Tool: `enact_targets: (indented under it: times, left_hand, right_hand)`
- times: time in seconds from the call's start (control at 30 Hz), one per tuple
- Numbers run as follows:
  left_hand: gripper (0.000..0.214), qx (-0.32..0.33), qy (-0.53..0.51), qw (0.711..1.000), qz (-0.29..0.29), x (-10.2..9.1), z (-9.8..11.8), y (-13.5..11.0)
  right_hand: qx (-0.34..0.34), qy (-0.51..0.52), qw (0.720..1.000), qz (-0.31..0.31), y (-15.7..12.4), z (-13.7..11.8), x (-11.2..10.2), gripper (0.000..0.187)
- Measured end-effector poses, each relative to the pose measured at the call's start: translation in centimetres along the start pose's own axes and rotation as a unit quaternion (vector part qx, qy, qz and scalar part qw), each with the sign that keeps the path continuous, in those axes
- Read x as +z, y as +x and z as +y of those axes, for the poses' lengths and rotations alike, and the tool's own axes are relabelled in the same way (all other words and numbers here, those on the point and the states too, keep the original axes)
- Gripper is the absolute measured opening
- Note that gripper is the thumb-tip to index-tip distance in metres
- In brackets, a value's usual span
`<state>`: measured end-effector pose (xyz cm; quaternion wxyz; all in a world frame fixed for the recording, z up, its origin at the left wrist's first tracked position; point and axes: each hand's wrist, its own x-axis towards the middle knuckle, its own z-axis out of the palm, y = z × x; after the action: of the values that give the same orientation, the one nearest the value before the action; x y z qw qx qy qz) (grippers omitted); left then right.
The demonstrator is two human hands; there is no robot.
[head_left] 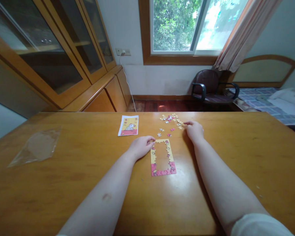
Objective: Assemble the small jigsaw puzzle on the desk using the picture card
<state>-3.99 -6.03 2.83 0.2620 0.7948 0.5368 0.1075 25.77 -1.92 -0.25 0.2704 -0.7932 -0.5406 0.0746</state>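
Clear bag (39,144) and picture card (128,126) lie left of the puzzle border (172,165) on the worktop (51,190). Left hand (142,146), fingers bent, touches its far left corner. Beyond it lie loose pieces (170,118), then, farther right, the right hand (194,130); neither grip is discernible.

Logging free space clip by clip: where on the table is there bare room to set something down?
The table is bare between bag and card, and between the forearms below the frame. Right of the right hand lies a broad patch, bar specks. Crowded: the frame, with the left hand at its corner, up to the pieces by the right hand.
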Motion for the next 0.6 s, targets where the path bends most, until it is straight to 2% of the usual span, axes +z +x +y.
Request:
enact_targets:
  times: [0.17,0.37,0.5,0.6]
  left_hand:
    - [0.03,-0.002,0.004,1.0,0.0,0.0,0.1,0.0]
    - [0.031,-0.007,0.009,1.0,0.0,-0.2,0.4,-0.2]
    - [0.03,-0.012,0.009,1.0,-0.004,-0.3,0.7,-0.2]
    - [0.03,-0.004,0.004,1.0,-0.003,-0.2,0.7,-0.1]
  right_hand:
    - [-0.038,-0.031,0.999,-0.019,-0.8,-1.6,0.3,0.038]
    - [-0.077,-0.068,0.994,-0.039,-1.1,-2.1,0.9,0.032]
    - [-0.147,-0.088,0.981,-0.088,-1.8,-3.1,1.3,0.032]
    - [-0.223,-0.096,0.96,-0.138,-2.7,-4.1,1.5,0.036]
